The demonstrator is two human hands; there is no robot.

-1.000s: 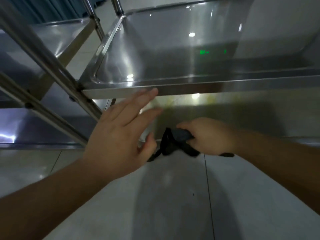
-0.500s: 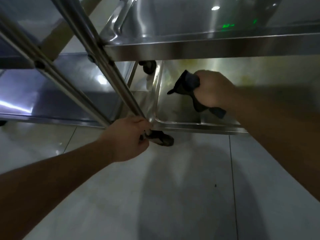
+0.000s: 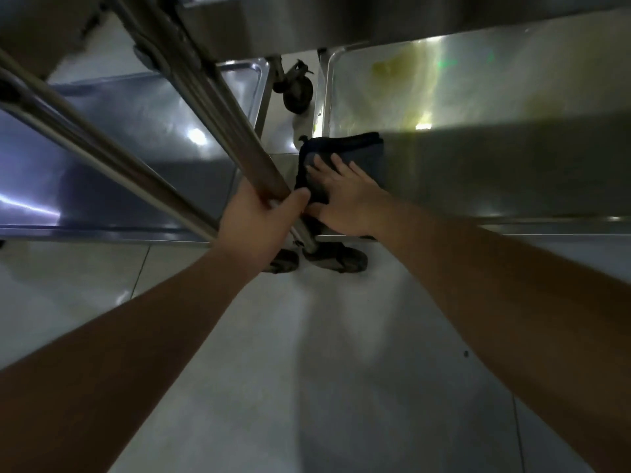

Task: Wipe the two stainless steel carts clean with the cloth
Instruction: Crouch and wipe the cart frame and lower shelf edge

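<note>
The right hand (image 3: 341,196) lies flat, fingers spread, pressing a dark folded cloth (image 3: 345,155) onto the near-left corner of the right cart's bottom shelf (image 3: 512,158), where yellowish smears (image 3: 403,76) show farther back. The left hand (image 3: 263,220) grips that cart's corner post (image 3: 218,107), just beside the left cart's lower shelf (image 3: 136,138); 2 caster wheels (image 3: 336,259) sit on the tiled floor (image 3: 324,370) below.

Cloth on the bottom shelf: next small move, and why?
Probably push the cloth away toward the yellowish smear. The right hand presses it flat in the shelf's near corner, the smear lies unwiped beyond it, and the left hand grips the cart post.
</note>
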